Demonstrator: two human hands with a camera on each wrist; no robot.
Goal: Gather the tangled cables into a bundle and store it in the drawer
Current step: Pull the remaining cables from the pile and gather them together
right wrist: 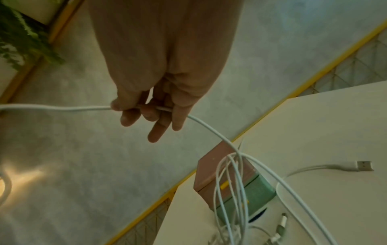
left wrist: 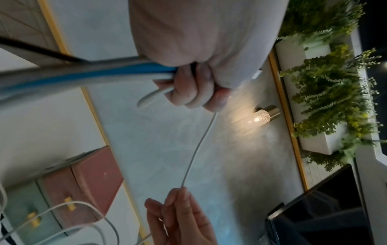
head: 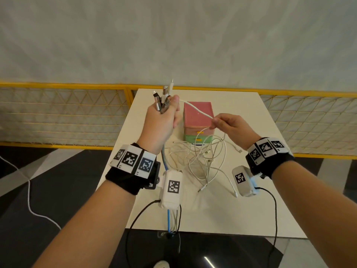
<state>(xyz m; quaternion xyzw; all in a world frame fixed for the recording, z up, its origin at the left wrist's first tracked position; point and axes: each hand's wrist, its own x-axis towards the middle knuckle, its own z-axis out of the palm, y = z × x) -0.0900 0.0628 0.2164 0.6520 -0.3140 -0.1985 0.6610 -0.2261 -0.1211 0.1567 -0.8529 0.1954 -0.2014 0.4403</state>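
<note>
Left hand (head: 162, 120) grips plugs (head: 163, 100); right hand (head: 229, 126) pinches white cable (head: 197, 111).

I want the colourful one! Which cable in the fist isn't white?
The blue cable, gripped in the left hand and hanging below the wrist. The cable stretched to the right hand is white.

Left hand (head: 161, 120) is up off the white table (head: 251, 209), fist wrapped around a bunch of cable ends, with the plugs (head: 163, 99) poking out the top of the fist. One white cable (head: 197, 110) runs from that fist across to the right hand (head: 229, 126), which pinches it at the fingertips. Under both hands there's a messy tangle of white cables (head: 201, 161) on the table, right in front of a little drawer box (head: 198, 115), pink on top, green drawer lower down. Yellow railing (head: 77, 86) behind.
</note>
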